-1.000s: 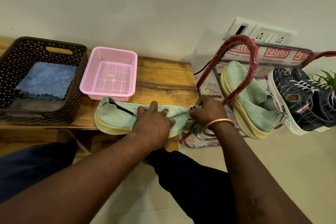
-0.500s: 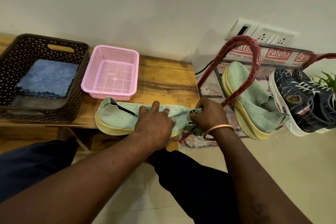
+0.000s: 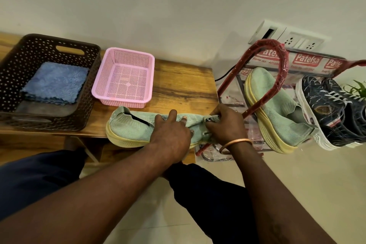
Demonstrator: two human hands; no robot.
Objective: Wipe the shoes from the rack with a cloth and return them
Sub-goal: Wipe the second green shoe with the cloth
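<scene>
Knit mint shoe (image 3: 128, 129), left hand (image 3: 170, 136) gripping it, right hand (image 3: 225, 125) fingers pinching crumpled grey cloth (image 3: 213, 119)

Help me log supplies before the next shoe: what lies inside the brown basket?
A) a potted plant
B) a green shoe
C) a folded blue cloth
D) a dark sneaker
C: a folded blue cloth lies on the floor of the brown basket, which stands on the wooden bench.
</scene>
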